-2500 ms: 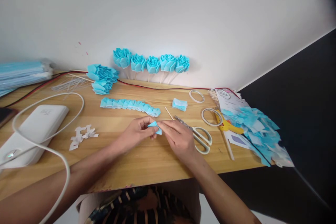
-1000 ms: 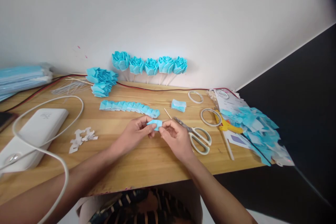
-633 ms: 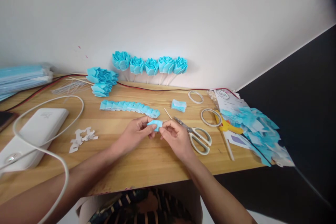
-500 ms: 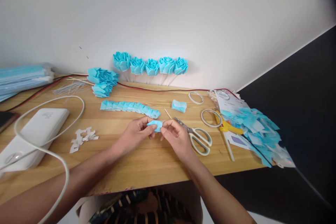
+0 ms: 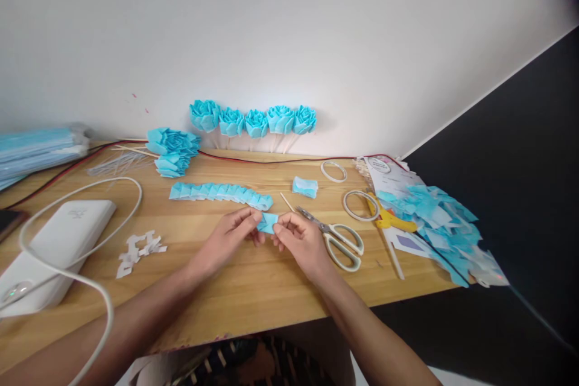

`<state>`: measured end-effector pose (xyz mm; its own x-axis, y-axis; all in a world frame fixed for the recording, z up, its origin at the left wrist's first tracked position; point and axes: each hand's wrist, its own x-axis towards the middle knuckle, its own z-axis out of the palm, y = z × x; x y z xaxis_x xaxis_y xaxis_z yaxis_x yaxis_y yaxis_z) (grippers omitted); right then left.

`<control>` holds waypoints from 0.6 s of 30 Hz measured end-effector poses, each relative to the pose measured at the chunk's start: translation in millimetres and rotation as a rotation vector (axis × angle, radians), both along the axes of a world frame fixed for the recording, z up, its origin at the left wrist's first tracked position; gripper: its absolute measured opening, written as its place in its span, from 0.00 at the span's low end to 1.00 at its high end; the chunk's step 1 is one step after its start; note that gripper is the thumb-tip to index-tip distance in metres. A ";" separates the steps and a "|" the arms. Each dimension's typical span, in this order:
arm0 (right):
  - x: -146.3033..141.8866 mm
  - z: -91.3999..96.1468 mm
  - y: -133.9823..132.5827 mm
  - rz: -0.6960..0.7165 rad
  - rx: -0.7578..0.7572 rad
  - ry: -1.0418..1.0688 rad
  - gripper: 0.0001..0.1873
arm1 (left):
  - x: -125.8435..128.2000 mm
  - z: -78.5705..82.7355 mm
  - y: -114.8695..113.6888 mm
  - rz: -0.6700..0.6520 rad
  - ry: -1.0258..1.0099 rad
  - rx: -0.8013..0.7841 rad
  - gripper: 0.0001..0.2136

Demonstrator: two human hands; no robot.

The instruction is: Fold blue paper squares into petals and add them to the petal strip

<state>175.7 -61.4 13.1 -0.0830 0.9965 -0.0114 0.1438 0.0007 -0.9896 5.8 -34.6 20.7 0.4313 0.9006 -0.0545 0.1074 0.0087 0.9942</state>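
Both of my hands meet over the middle of the wooden table (image 5: 253,289). A small light-blue folded paper piece (image 5: 268,222) is pinched between them. My left hand (image 5: 226,238) grips its left end with thumb and fingers closed. My right hand (image 5: 301,240) pinches its right end the same way. Just behind the hands lies a row of folded blue paper pieces joined in a strip (image 5: 219,192). A thin wooden stick (image 5: 286,202) lies beside the scissors (image 5: 337,240), right of my right hand.
Blue paper roses (image 5: 253,120) lean on the wall, more blue flowers (image 5: 172,148) to their left. Tape rings (image 5: 333,171), a yellow tool (image 5: 389,220), blue scraps (image 5: 446,223), a small folded piece (image 5: 304,187), white bits (image 5: 138,247), a white device (image 5: 49,247) with cable.
The blue piece has gone from a pointed fold to a flatter shape stretched between both hands. The hands stay in the same spot; the view has tilted slightly.
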 end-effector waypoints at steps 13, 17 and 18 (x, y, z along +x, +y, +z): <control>4.7 -0.4 -12.3 -0.041 0.154 -0.170 0.06 | 0.8 -5.5 -1.0 0.034 0.097 -0.055 0.11; 49.9 1.6 -25.4 -0.245 0.323 -0.504 0.08 | -1.5 -10.6 0.5 0.072 0.147 -0.023 0.13; 63.8 0.8 -26.8 -0.299 0.347 -0.562 0.09 | -1.7 -11.6 0.7 0.080 0.150 -0.021 0.13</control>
